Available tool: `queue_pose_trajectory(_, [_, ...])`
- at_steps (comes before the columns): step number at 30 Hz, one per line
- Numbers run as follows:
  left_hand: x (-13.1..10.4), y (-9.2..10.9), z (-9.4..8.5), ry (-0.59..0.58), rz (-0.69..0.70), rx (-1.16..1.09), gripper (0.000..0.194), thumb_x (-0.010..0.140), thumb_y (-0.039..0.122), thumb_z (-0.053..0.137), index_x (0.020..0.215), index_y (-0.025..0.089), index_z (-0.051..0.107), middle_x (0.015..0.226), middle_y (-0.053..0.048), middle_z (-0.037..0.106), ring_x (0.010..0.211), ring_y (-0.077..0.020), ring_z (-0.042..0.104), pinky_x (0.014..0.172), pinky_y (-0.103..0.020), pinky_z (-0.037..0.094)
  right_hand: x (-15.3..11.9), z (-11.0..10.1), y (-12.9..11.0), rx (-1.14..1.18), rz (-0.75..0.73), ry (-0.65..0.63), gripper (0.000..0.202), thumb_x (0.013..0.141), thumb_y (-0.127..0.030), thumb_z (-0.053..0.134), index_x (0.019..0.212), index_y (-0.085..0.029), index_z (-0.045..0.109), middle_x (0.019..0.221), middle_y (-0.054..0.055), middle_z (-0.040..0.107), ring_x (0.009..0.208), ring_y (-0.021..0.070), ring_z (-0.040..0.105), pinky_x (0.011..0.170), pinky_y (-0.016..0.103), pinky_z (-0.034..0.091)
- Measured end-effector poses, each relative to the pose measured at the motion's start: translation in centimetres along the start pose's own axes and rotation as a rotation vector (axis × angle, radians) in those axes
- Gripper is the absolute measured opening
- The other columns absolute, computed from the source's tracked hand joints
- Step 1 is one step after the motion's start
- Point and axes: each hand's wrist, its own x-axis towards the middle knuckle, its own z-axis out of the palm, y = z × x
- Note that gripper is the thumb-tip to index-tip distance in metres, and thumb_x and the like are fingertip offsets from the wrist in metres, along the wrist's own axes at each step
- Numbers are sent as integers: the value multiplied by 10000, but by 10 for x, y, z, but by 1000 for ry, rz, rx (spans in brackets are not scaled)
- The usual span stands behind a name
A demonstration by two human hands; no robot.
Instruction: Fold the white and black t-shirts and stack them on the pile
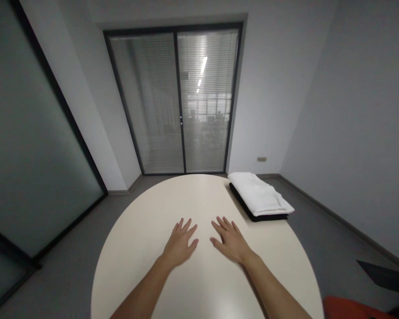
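My left hand (180, 243) is over the middle of a round cream table (136, 248), palm down with its fingers spread and nothing in it. To its right, my right hand (232, 241) is held the same way, fingers apart and holding nothing. Whether the palms touch the tabletop I cannot tell. Beyond my right hand, at the table's far right edge, lies a folded white cloth (257, 192), perhaps a garment. Under it is a folded black cloth (269, 217), of which only the edge shows. Neither hand touches the stack.
Past the table stands a dark-framed glass door (182, 102) with blinds. A frosted glass panel (36, 133) is on the left. At the lower right are a red seat (349, 309) and a dark flat object (385, 277). The stack slightly overhangs the table edge.
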Motion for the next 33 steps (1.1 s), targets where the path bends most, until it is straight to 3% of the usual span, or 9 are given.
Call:
queue_pose_trajectory(14, [0,-1,-3,54,-8,-40,467,986,315,457,1434,237,564,1585,-53,414,1517,-306,254,1235,-519,234,2,6,10,18,-18,42,675,965,-620,420,1535,-258,434,1641,67,283,1540,277,179,1248,495,95])
queue_pose_trajectory(27, [-1,-4,1,71,6,-55,446,991,309,467,1421,242,565,1583,-59,419,1517,-301,255,1232,-528,239,1,4,8,52,-20,3,691,958,-610,436,1540,-238,423,1648,83,269,1542,292,162,1244,509,92])
queue_pose_trajectory(30, [-1,-3,0,69,5,-58,443,987,305,471,1414,239,571,1578,-60,427,1515,-297,261,1228,-532,246,-1,-1,4,96,-68,134,563,962,-510,463,1431,-215,558,1543,96,473,1451,287,378,1208,476,244])
queue_pose_trajectory(33, [0,-4,1,61,0,-60,448,986,300,464,1416,233,570,1577,-55,428,1515,-296,260,1230,-526,243,0,-24,10,144,-74,432,419,987,-394,394,1251,-206,659,1318,109,652,1234,264,567,1085,418,403])
